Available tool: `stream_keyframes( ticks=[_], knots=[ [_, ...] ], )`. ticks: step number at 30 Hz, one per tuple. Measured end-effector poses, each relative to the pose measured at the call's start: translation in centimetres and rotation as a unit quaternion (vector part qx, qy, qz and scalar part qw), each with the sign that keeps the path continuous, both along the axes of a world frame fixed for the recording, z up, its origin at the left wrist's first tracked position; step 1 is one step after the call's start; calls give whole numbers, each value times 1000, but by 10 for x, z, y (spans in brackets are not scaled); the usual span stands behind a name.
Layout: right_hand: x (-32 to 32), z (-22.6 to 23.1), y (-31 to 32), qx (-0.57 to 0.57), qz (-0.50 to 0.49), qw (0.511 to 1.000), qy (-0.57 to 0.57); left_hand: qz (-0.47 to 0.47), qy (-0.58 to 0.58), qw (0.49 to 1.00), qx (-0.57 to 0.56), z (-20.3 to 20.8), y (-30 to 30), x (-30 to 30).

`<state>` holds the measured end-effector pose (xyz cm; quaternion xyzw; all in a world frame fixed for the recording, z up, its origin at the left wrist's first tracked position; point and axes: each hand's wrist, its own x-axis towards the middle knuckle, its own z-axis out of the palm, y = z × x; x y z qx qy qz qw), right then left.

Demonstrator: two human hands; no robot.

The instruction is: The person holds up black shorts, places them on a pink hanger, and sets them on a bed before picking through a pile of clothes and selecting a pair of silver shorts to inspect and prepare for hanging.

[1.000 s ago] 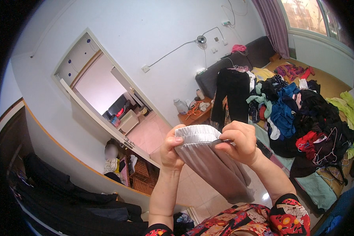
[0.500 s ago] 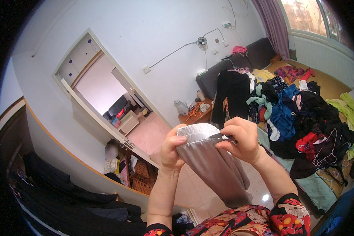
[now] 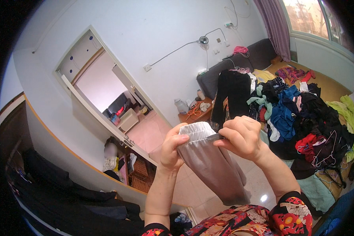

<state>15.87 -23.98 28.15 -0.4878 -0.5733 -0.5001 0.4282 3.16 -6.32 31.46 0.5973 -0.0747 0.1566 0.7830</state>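
Observation:
A silky garment (image 3: 210,165), grey at the top and fading to brown lower down, hangs from my two hands in front of my chest. Its gathered waistband (image 3: 196,131) is held up, and the pale inner side shows. Whether it is trousers or a skirt I cannot tell. My left hand (image 3: 172,147) grips the left end of the waistband, thumb on the near side. At the right end, my right hand (image 3: 242,137) pinches the waistband edge between thumb and curled fingers. The garment's lower end hangs loosely over the tiled floor.
A heap of mixed clothes (image 3: 287,110) covers the bed at the right, with hangers (image 3: 322,153) on it. Black trousers (image 3: 234,90) hang over its near corner. A bedside table (image 3: 194,114) holds a jug and cords. Dark clothes (image 3: 67,196) fill the lower left, below a doorway (image 3: 106,90).
My right hand has closed further round the waistband edge, and the dark pointed piece at its fingertips now shows less. The waistband's inner side is turned more into view. My left hand stays in place.

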Motion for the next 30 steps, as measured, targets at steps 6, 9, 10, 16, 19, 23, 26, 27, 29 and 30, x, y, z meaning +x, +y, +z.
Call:
stream_keyframes(
  ticks=[6,9,10,16,19,23,26,27,29,30],
  knots=[
    [1,-2,2,-3,-3,1000,-12,20,12,1000,10,1,1,-1],
    [2,-1,1,-7,0,1000,-5,14,11,1000,13,1,2,0],
    [2,0,1,-7,0,1000,-5,12,11,1000,7,2,1,1],
    [3,0,1,-11,14,1000,1,11,14,1000,8,2,-2,2],
    [4,0,2,-12,15,1000,-1,15,13,1000,15,1,-1,4],
    [8,1,0,15,72,995,64,9,15,1000,12,3,-1,3],
    [12,-2,-2,21,93,991,98,21,31,999,24,10,-9,5],
    [11,-2,-1,19,97,989,111,24,30,999,24,10,-7,5],
    [10,-6,0,2,105,985,134,1,43,998,41,9,-3,6],
    [9,-7,1,2,107,985,135,3,43,998,40,8,-2,7]
  ],
)
